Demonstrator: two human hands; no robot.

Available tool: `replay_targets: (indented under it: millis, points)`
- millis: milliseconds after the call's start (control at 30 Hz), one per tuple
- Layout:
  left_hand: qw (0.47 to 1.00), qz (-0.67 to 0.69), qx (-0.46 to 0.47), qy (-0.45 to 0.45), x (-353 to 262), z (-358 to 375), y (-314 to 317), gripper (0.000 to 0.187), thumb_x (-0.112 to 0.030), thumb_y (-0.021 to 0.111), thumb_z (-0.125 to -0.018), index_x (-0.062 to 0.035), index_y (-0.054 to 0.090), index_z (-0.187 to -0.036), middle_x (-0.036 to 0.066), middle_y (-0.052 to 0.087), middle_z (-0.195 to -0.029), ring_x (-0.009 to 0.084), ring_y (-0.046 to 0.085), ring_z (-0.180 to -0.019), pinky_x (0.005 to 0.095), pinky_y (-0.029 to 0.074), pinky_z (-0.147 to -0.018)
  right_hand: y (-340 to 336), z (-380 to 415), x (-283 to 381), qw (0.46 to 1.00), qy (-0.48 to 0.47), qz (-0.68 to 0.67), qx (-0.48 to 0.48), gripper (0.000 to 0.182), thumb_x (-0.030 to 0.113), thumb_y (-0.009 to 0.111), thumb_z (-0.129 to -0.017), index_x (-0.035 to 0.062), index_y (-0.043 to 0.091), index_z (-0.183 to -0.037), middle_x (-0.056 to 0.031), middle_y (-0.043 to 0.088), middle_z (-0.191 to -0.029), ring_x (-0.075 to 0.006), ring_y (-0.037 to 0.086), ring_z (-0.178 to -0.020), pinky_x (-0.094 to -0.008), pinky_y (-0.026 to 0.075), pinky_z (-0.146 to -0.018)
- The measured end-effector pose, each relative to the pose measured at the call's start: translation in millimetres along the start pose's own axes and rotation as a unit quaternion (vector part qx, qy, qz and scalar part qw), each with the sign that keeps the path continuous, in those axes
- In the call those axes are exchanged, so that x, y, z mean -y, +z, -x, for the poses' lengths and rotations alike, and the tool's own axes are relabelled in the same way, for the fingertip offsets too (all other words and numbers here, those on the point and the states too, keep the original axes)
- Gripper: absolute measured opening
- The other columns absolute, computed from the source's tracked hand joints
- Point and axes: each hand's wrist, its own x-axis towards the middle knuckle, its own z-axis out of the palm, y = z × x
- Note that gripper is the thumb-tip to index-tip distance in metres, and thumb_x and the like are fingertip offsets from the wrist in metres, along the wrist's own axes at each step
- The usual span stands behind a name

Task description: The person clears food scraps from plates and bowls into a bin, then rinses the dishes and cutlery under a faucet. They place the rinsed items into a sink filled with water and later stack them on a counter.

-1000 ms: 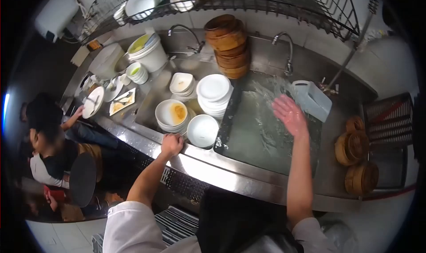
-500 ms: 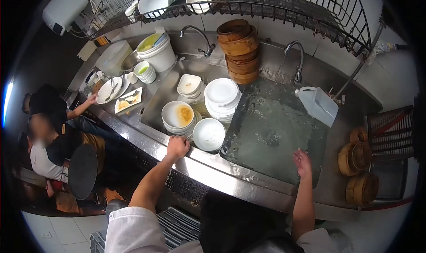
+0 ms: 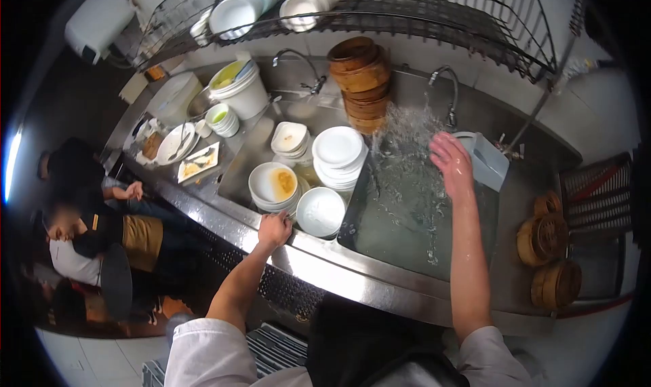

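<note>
My left hand [image 3: 274, 229] leans on the front edge of the metal sink [image 3: 245, 232], its fingers curled over the rim close to a stack of stained white bowls [image 3: 273, 183]. Above the water-filled right basin [image 3: 400, 217], my right hand [image 3: 452, 158] is wet and holds nothing, with its fingers apart. Splashing water [image 3: 407, 126] rises to the left of it. A translucent plastic jug [image 3: 489, 162] lies just to its right at the basin's corner. Between my hands are a white bowl [image 3: 320, 212] and a stack of white plates [image 3: 338, 147].
Bamboo steamers [image 3: 359, 71] stand stacked between two taps, with more steamers [image 3: 542, 241] at the right. Dirty plates [image 3: 175, 144] and a white bucket [image 3: 241, 92] occupy the left counter. A wire rack [image 3: 407, 17] hangs overhead. People [image 3: 74, 217] are at the left.
My right hand has moved forward over the basin towards the tap, and water now splashes up at the back. A co-worker's hand has drawn away from the dirty plate. My left hand stays put.
</note>
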Motion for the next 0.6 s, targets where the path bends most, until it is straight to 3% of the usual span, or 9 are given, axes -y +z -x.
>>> replay_targets:
  millis: [33,167,300,400,500,567,600]
  points:
    - [1.0,0.003,0.003,-0.008,-1,0,-2,0.03,-0.022,0.049,-0.082,-0.005,0.063,-0.102,0.021,0.066,-0.086,0.0345,0.062,-0.088,0.0448,0.042,-0.089,15,2,5,0.996,-0.043,0.074,0.008,0.037,0.024,0.054,-0.092,0.0042,0.055,-0.123,-0.01,0.06,-0.118,-0.0217,0.057,-0.11,-0.0362,0.043,-0.094]
    - [0.999,0.023,0.018,-0.034,-3,4,-8,0.03,-0.024,0.05,-0.082,-0.0043,0.062,-0.101,0.023,0.065,-0.087,0.0364,0.062,-0.089,0.0454,0.042,-0.092,0,31,-68,0.991,0.113,0.065,-0.034,0.035,0.023,0.061,-0.088,0.006,0.057,-0.118,-0.0073,0.063,-0.112,-0.0171,0.059,-0.099,-0.0325,0.047,-0.082]
    - [0.995,0.068,-0.057,-0.039,-2,11,-10,0.028,-0.022,0.053,-0.08,-0.0055,0.063,-0.1,0.021,0.065,-0.093,0.035,0.059,-0.094,0.0453,0.043,-0.09,3,75,-175,0.956,0.256,0.14,-0.013,0.031,0.025,0.061,-0.088,0.0098,0.057,-0.115,-0.005,0.062,-0.104,-0.0159,0.061,-0.089,-0.0288,0.049,-0.066]
    - [0.971,0.158,-0.18,0.008,11,15,5,0.027,-0.011,0.056,-0.075,-0.0055,0.063,-0.101,0.014,0.065,-0.094,0.0313,0.058,-0.097,0.0433,0.043,-0.088,43,84,-218,0.94,0.235,0.241,-0.052,0.032,0.028,0.06,-0.089,0.0106,0.057,-0.116,-0.0028,0.06,-0.1,-0.0142,0.058,-0.086,-0.0273,0.045,-0.063]
    - [0.911,0.303,-0.278,0.004,17,30,-2,0.033,-0.002,0.055,-0.072,-0.0028,0.06,-0.104,0.017,0.061,-0.1,0.0365,0.054,-0.098,0.0465,0.042,-0.087,83,73,-241,0.93,0.186,0.311,-0.061,0.035,0.031,0.062,-0.088,0.0112,0.056,-0.116,-0.0017,0.057,-0.098,-0.013,0.055,-0.083,-0.0276,0.043,-0.061]
    - [0.895,0.326,-0.303,-0.008,34,48,-21,0.036,0.001,0.054,-0.072,-0.0016,0.06,-0.107,0.018,0.061,-0.104,0.0364,0.054,-0.1,0.0441,0.044,-0.087,98,62,-258,0.929,0.178,0.317,-0.073,0.043,0.036,0.063,-0.087,0.0087,0.055,-0.119,-0.0011,0.056,-0.095,-0.0109,0.051,-0.079,-0.0281,0.041,-0.061]
    - [0.9,0.306,-0.309,0.005,54,58,-30,0.036,0.001,0.054,-0.072,-0.0018,0.059,-0.107,0.017,0.06,-0.105,0.0364,0.054,-0.101,0.044,0.044,-0.088,104,60,-266,0.911,0.146,0.377,-0.077,0.049,0.037,0.063,-0.087,0.0051,0.051,-0.123,-0.0063,0.055,-0.104,-0.0165,0.05,-0.089,-0.0305,0.041,-0.071]
